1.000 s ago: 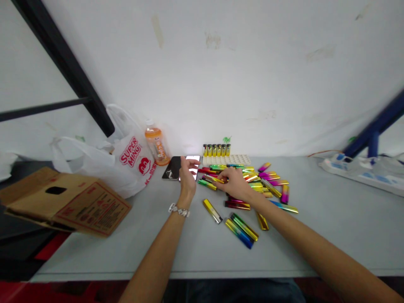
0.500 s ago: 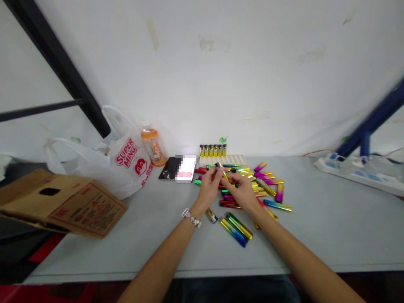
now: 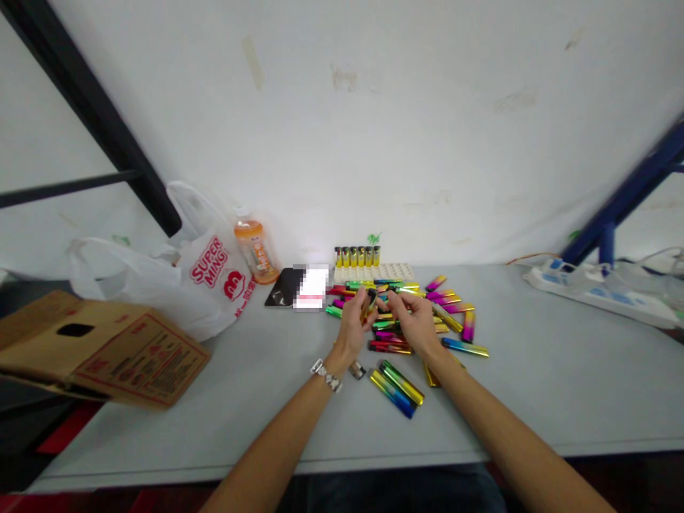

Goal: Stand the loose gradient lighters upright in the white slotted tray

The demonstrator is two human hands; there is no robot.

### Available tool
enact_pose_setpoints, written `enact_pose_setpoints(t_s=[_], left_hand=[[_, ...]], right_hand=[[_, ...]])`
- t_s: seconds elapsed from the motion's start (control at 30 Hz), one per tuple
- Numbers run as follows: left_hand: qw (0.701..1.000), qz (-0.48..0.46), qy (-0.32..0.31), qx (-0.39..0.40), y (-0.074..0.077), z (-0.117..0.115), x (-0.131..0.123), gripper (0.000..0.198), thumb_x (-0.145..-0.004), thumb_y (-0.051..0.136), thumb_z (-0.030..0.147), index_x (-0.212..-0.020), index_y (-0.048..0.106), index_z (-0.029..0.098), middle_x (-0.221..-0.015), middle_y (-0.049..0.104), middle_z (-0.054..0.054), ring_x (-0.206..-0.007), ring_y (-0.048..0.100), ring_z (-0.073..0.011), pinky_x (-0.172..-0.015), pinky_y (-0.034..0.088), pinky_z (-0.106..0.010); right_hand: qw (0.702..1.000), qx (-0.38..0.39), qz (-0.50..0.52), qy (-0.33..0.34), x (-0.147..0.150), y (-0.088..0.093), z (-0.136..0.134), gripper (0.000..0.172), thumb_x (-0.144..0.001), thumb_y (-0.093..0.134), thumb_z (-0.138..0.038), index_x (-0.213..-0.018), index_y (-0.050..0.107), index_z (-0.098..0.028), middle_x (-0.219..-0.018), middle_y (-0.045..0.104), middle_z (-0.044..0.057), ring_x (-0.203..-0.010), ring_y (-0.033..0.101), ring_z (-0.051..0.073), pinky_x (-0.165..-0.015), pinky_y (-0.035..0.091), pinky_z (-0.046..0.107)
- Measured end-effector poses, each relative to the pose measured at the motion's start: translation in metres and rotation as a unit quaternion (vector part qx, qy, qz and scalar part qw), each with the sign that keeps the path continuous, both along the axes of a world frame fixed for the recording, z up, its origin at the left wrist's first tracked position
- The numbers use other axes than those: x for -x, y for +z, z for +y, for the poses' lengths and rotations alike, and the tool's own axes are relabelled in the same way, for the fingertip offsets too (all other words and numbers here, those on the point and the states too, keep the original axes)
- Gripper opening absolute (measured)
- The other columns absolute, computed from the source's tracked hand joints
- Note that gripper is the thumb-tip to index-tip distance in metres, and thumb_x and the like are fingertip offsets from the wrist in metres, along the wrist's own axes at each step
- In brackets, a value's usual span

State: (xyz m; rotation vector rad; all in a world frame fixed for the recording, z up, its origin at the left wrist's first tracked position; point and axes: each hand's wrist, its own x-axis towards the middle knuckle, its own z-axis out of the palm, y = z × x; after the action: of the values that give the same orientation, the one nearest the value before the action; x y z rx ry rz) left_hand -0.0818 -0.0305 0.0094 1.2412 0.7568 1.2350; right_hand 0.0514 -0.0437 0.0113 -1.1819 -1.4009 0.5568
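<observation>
My left hand [image 3: 353, 324] is closed around a lighter [image 3: 370, 302], which stands up between thumb and fingers with its dark top showing. Close to its right, my right hand [image 3: 414, 317] has its fingertips pinched together; whatever they hold is too small or hidden to make out. Under and around both hands lies a loose pile of shiny two-coloured lighters [image 3: 390, 347]. In front of the pile a green-yellow lighter [image 3: 402, 382] and a yellow-blue lighter [image 3: 392, 393] lie side by side. A row of several yellow lighters [image 3: 357, 256] stands upright in a cream perforated rack [image 3: 395, 271] by the wall.
Left of the pile lie a phone [image 3: 283, 288] and an orange drink bottle [image 3: 256, 249] by the wall. Farther left are a white plastic bag [image 3: 187, 303] and a cardboard box [image 3: 144, 356]. A white power strip [image 3: 598, 296] lies at the right on the grey table [image 3: 561, 385].
The lighter in my left hand has turned more upright. My right fingers have drawn slightly away to its right. The whole view has shifted a little.
</observation>
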Motion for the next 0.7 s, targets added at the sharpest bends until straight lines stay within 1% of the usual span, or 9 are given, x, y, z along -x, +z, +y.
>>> enact_pose_setpoints(t_s=[0.03, 0.1, 0.2, 0.27, 0.33, 0.43, 0.53, 0.63, 0.7], left_hand=[[1.0, 0.007, 0.002, 0.015, 0.001, 0.0, 0.001, 0.07, -0.086, 0.035, 0.076, -0.064, 0.061, 0.015, -0.044, 0.03, 0.006, -0.039, 0.023, -0.0061, -0.041, 0.017, -0.024], [0.999, 0.026, 0.025, 0.04, 0.003, -0.001, 0.001, 0.072, -0.085, 0.037, 0.076, -0.054, 0.06, 0.015, -0.04, 0.026, 0.006, -0.037, 0.021, -0.0057, -0.041, 0.015, -0.025], [0.995, 0.054, 0.067, 0.056, 0.008, -0.003, 0.0, 0.065, -0.085, 0.045, 0.067, -0.047, 0.058, 0.016, -0.038, 0.025, 0.005, -0.036, 0.021, -0.0058, -0.041, 0.014, -0.025], [0.993, 0.051, 0.091, 0.06, 0.011, -0.003, -0.002, 0.062, -0.086, 0.044, 0.061, -0.044, 0.055, 0.017, -0.037, 0.027, 0.005, -0.036, 0.021, -0.006, -0.041, 0.014, -0.025], [0.992, 0.039, 0.102, 0.065, 0.014, -0.004, -0.002, 0.059, -0.086, 0.044, 0.056, -0.043, 0.053, 0.017, -0.037, 0.029, 0.004, -0.036, 0.02, -0.0058, -0.041, 0.015, -0.025], [0.992, 0.029, 0.098, 0.077, 0.015, -0.003, -0.002, 0.057, -0.086, 0.045, 0.054, -0.043, 0.051, 0.017, -0.037, 0.03, 0.004, -0.035, 0.019, -0.0054, -0.041, 0.014, -0.024], [0.992, 0.026, 0.089, 0.083, 0.013, -0.003, -0.002, 0.058, -0.085, 0.046, 0.057, -0.044, 0.052, 0.017, -0.038, 0.028, 0.005, -0.036, 0.019, -0.0049, -0.041, 0.013, -0.024], [0.993, 0.015, 0.071, 0.089, 0.011, -0.002, 0.0, 0.061, -0.082, 0.047, 0.066, -0.047, 0.053, 0.016, -0.039, 0.024, 0.006, -0.036, 0.018, -0.0045, -0.041, 0.012, -0.023], [0.995, -0.004, 0.031, 0.099, 0.01, -0.002, 0.001, 0.069, -0.08, 0.04, 0.077, -0.05, 0.055, 0.016, -0.041, 0.022, 0.007, -0.036, 0.017, -0.0045, -0.04, 0.011, -0.023]], right_hand=[[1.0, 0.001, -0.001, 0.001, 0.001, 0.0, 0.0, 0.05, -0.089, 0.055, -0.051, -0.052, 0.054, -0.019, -0.05, 0.046, -0.002, -0.051, 0.04, 0.012, -0.053, 0.031, 0.027], [1.0, 0.003, -0.001, 0.004, 0.001, 0.002, -0.001, 0.049, -0.089, 0.054, -0.051, -0.052, 0.055, -0.019, -0.051, 0.051, -0.001, -0.051, 0.043, 0.013, -0.053, 0.033, 0.027], [1.0, 0.006, -0.002, 0.007, 0.001, 0.003, -0.002, 0.047, -0.089, 0.054, -0.051, -0.056, 0.061, -0.019, -0.052, 0.054, -0.001, -0.05, 0.045, 0.013, -0.053, 0.035, 0.027], [1.0, 0.009, -0.006, 0.005, 0.001, 0.003, -0.002, 0.046, -0.089, 0.054, -0.051, -0.057, 0.062, -0.019, -0.051, 0.053, -0.001, -0.05, 0.046, 0.013, -0.053, 0.036, 0.027], [1.0, 0.01, -0.012, 0.004, 0.001, 0.002, -0.001, 0.046, -0.089, 0.054, -0.051, -0.056, 0.062, -0.019, -0.051, 0.053, -0.001, -0.05, 0.047, 0.014, -0.054, 0.037, 0.027], [1.0, 0.012, -0.021, 0.006, 0.001, 0.001, -0.001, 0.045, -0.089, 0.053, -0.05, -0.056, 0.061, -0.019, -0.051, 0.053, -0.001, -0.051, 0.047, 0.014, -0.055, 0.037, 0.027], [0.999, 0.015, -0.027, 0.007, 0.0, -0.001, -0.001, 0.045, -0.089, 0.053, -0.049, -0.057, 0.061, -0.019, -0.05, 0.053, -0.001, -0.051, 0.047, 0.014, -0.055, 0.036, 0.027], [0.999, 0.017, -0.033, 0.012, 0.0, -0.002, 0.0, 0.045, -0.089, 0.053, -0.049, -0.057, 0.061, -0.019, -0.05, 0.051, -0.002, -0.051, 0.046, 0.014, -0.054, 0.035, 0.027], [0.999, 0.013, -0.033, 0.015, 0.0, -0.002, -0.001, 0.045, -0.089, 0.053, -0.049, -0.056, 0.06, -0.019, -0.049, 0.051, -0.002, -0.05, 0.046, 0.013, -0.054, 0.035, 0.027]])
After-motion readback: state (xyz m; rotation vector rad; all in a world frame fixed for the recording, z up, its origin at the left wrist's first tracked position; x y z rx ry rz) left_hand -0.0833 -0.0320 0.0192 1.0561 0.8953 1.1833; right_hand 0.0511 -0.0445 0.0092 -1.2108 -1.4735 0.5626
